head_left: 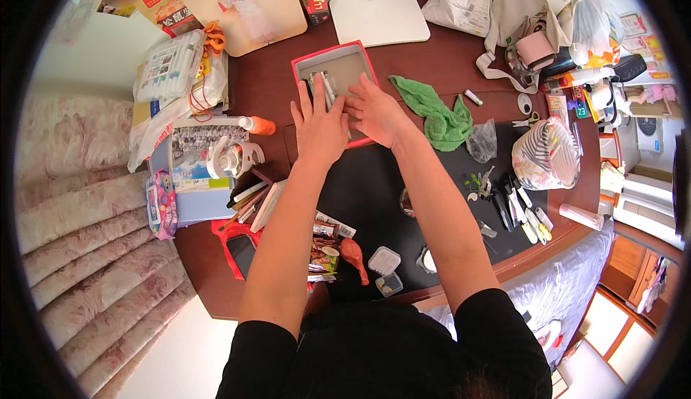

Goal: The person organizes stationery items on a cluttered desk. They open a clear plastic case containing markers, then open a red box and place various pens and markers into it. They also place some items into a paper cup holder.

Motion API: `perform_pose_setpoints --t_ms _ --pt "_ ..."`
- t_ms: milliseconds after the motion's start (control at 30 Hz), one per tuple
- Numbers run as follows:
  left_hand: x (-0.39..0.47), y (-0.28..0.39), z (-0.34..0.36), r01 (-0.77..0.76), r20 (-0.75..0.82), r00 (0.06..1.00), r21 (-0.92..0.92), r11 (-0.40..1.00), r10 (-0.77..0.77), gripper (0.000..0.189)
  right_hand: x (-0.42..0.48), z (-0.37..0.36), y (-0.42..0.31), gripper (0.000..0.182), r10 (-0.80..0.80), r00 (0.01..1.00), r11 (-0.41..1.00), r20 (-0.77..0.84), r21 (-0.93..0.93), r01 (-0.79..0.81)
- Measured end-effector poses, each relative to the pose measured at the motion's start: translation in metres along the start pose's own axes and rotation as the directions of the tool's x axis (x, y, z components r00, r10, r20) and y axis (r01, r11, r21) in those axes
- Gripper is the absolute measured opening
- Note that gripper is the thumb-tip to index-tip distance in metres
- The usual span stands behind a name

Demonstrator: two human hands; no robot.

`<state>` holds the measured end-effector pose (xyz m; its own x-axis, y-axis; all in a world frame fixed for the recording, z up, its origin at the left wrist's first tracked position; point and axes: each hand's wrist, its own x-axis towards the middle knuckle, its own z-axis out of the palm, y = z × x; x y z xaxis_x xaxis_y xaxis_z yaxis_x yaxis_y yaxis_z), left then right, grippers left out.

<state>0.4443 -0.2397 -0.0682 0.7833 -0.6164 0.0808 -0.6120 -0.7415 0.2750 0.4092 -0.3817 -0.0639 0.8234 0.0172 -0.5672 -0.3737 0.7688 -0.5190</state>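
A shallow box with a red rim and grey inside (337,60) sits in front of me, with several pens (325,78) lying in its left part. My left hand (319,129) is laid over these pens, its fingers spread, covering much of them. Close beside it, my right hand (378,112) hovers at the box's right side, fingers apart and palm turned inward. No object shows in its grasp. Both hands hide the box's near part, so contact with the pens under my left palm is hard to make out.
Right of the box lie a green cloth (434,113) and a clear plastic bag (482,141). Several pens and cutters (516,204) lie near a fabric-patterned bin (540,156). An orange-capped bottle (258,125) is at left; a deflated balloon (353,256) and small plastic case (385,261) are nearer.
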Motion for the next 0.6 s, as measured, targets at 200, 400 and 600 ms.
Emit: perform_pose_setpoints --t_ms 200,400,600 --pt "0.006 0.006 0.0 0.037 0.067 0.997 0.029 0.999 -0.039 0.036 -0.021 -0.003 -0.002 0.054 -0.226 0.965 0.928 -0.13 -0.331 0.173" --pt "0.013 0.015 -0.013 0.112 0.196 0.973 0.069 0.991 -0.124 0.045 -0.089 -0.016 0.014 0.025 -0.578 0.799 0.757 -0.166 -0.476 0.448" --pt "0.022 -0.001 0.002 0.135 0.125 0.98 0.167 0.977 -0.156 0.059 -0.137 -0.025 0.068 0.02 -0.431 0.896 0.827 -0.105 -0.443 0.346"
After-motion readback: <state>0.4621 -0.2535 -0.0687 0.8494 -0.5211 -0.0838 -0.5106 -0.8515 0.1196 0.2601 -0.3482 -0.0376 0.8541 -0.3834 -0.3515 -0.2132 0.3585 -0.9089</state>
